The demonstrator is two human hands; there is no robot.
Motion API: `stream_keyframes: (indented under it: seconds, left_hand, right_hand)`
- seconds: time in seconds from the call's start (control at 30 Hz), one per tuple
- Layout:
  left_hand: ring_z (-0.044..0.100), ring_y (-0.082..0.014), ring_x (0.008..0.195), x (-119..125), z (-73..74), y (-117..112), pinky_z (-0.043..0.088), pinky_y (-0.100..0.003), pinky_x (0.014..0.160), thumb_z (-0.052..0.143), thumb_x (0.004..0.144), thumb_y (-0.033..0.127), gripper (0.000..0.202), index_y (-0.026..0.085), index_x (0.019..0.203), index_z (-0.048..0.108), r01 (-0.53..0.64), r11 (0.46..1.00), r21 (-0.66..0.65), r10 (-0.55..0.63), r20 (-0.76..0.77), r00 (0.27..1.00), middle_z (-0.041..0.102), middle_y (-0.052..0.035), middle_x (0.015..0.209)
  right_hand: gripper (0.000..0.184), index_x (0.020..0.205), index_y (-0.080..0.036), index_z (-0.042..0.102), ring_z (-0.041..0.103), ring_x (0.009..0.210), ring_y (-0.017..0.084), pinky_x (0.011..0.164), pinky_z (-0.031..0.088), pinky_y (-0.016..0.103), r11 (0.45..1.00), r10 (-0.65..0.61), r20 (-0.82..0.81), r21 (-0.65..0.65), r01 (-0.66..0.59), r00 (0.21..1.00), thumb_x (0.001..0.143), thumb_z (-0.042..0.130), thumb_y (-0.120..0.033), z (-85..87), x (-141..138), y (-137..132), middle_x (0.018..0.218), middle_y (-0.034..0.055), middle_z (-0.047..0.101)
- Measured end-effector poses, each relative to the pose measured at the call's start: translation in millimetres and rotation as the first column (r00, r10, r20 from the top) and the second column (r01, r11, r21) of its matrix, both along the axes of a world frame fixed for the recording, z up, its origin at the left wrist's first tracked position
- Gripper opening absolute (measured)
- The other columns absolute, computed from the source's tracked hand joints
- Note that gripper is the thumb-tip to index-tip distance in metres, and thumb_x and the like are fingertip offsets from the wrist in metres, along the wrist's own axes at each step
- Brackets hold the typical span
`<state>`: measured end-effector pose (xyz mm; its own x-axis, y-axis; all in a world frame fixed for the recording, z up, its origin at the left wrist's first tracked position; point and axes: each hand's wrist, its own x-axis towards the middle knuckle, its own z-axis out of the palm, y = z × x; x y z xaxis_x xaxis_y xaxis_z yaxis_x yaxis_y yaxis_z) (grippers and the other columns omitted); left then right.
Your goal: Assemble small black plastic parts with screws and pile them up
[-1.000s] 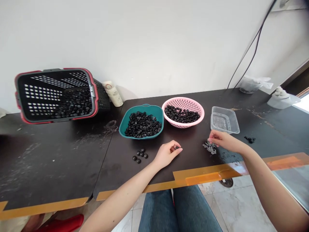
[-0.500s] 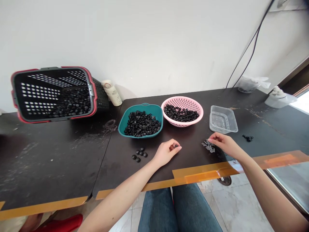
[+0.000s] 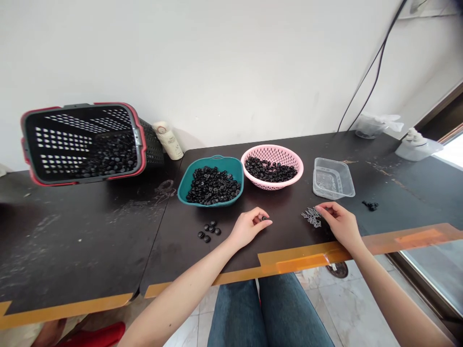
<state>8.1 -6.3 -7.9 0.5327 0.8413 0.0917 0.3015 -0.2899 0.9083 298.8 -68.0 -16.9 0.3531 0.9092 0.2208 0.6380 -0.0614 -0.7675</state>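
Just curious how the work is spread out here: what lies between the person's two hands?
In the head view, a small heap of dark slender pieces lies on the dark tabletop between the left hand and the right hand, close to the right hand.

On the table (image 3: 90,250), a tipped basket (image 3: 152,149) sits at far left, then a bowl (image 3: 217,162) and a colander (image 3: 272,185) side by side, both holding small round parts (image 3: 211,186), with a plastic tray (image 3: 333,178) to their right. In front of the bowl lies a loose cluster (image 3: 209,230) of the same parts; in front of the tray, a pile of screws (image 3: 311,216) lies just beside the right hand (image 3: 340,224). The left hand (image 3: 249,226) is between the cluster and the pile.
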Motion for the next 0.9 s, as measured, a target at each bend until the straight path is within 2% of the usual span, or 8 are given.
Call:
stream_keyframes:
  seconds: [0.07, 0.17, 0.27, 0.33, 0.43, 0.53, 0.63, 0.9]
  left_hand:
    - [0.052, -0.0103, 0.060, 0, 0.0, 0, 0.041, -0.022, 0.060, 0.069, 0.073, 0.042, 0.026, 0.019, 0.084, 0.062, -0.033, 0.999, 0.026, 0.032, 0.030, 0.999, 0.057, 0.0028, 0.068]
    - [0.053, -0.0113, 0.062, -2, 2.5, -1, 0.044, -0.024, 0.063, 0.073, 0.068, 0.045, 0.031, 0.019, 0.081, 0.062, -0.124, 0.989, 0.075, 0.118, 0.081, 0.990, 0.059, 0.0019, 0.069]
    - [0.054, -0.0122, 0.063, -4, 5.8, -1, 0.045, -0.025, 0.064, 0.074, 0.067, 0.046, 0.032, 0.019, 0.079, 0.062, -0.208, 0.972, 0.105, 0.197, 0.109, 0.974, 0.062, 0.0007, 0.072]
    - [0.055, -0.0125, 0.063, -6, 6.6, 0, 0.046, -0.025, 0.064, 0.073, 0.068, 0.047, 0.031, 0.020, 0.079, 0.063, -0.247, 0.962, 0.119, 0.234, 0.116, 0.965, 0.063, 0.0002, 0.072]
    - [0.056, -0.0123, 0.061, -9, 4.9, 1, 0.046, -0.025, 0.063, 0.069, 0.073, 0.046, 0.027, 0.020, 0.080, 0.064, -0.289, 0.950, 0.122, 0.274, 0.123, 0.954, 0.063, 0.0003, 0.071]
    - [0.056, -0.0121, 0.060, -9, 1.6, 1, 0.046, -0.024, 0.061, 0.068, 0.074, 0.047, 0.027, 0.020, 0.079, 0.065, -0.287, 0.951, 0.112, 0.273, 0.123, 0.954, 0.064, 0.0006, 0.069]
    - [0.057, -0.0121, 0.060, -7, -0.5, 0, 0.046, -0.023, 0.060, 0.070, 0.072, 0.047, 0.029, 0.020, 0.078, 0.064, -0.264, 0.959, 0.104, 0.251, 0.126, 0.960, 0.065, 0.0006, 0.070]
    - [0.055, -0.0116, 0.059, -5, -2.5, 1, 0.045, -0.023, 0.060, 0.069, 0.072, 0.047, 0.028, 0.019, 0.075, 0.063, -0.244, 0.964, 0.109, 0.236, 0.082, 0.968, 0.062, 0.0018, 0.066]
  right_hand:
    - [0.034, 0.088, -0.021, 0.063, 0.054, 0.061, 0.017, 0.059, 0.044, 0.029, 0.999, 0.050, -0.186, -0.009, -0.053, 0.981, 0.080, 0.058, -0.053, 13.7, -13, 6, 0.071, 0.0024, 0.061]
    - [0.031, 0.087, -0.021, 0.063, 0.056, 0.060, 0.015, 0.056, 0.047, 0.027, 0.963, 0.248, -0.392, 0.004, -0.268, 0.886, 0.077, 0.063, -0.050, 36.8, -48, 21, 0.071, 0.0025, 0.063]
    - [0.027, 0.085, -0.021, 0.066, 0.062, 0.070, 0.017, 0.067, 0.052, 0.031, 0.857, 0.482, -0.442, 0.062, -0.511, 0.756, 0.074, 0.068, -0.046, 49.9, -88, 41, 0.083, 0.0039, 0.068]
    - [0.026, 0.084, -0.021, 0.066, 0.065, 0.074, 0.018, 0.072, 0.053, 0.033, 0.785, 0.580, -0.454, 0.092, -0.613, 0.676, 0.072, 0.071, -0.044, 49.6, -108, 52, 0.083, 0.0036, 0.069]
    - [0.025, 0.079, -0.021, 0.061, 0.067, 0.075, 0.020, 0.073, 0.055, 0.034, 0.766, 0.609, -0.474, 0.144, -0.626, 0.636, 0.070, 0.073, -0.041, 41.0, -122, 61, 0.080, 0.0035, 0.071]
    - [0.025, 0.072, -0.021, 0.052, 0.068, 0.078, 0.021, 0.073, 0.055, 0.036, 0.793, 0.597, -0.431, 0.187, -0.580, 0.677, 0.073, 0.072, -0.038, 34.0, -123, 60, 0.084, 0.0049, 0.072]
    - [0.027, 0.068, -0.022, 0.046, 0.068, 0.078, 0.021, 0.072, 0.055, 0.035, 0.794, 0.606, -0.351, 0.202, -0.574, 0.714, 0.077, 0.068, -0.035, 33.4, -119, 55, 0.085, 0.0054, 0.072]
    - [0.033, 0.064, -0.023, 0.038, 0.068, 0.077, 0.021, 0.070, 0.053, 0.034, 0.773, 0.634, -0.294, 0.230, -0.591, 0.715, 0.080, 0.065, -0.032, 33.2, -120, 51, 0.085, 0.0052, 0.072]
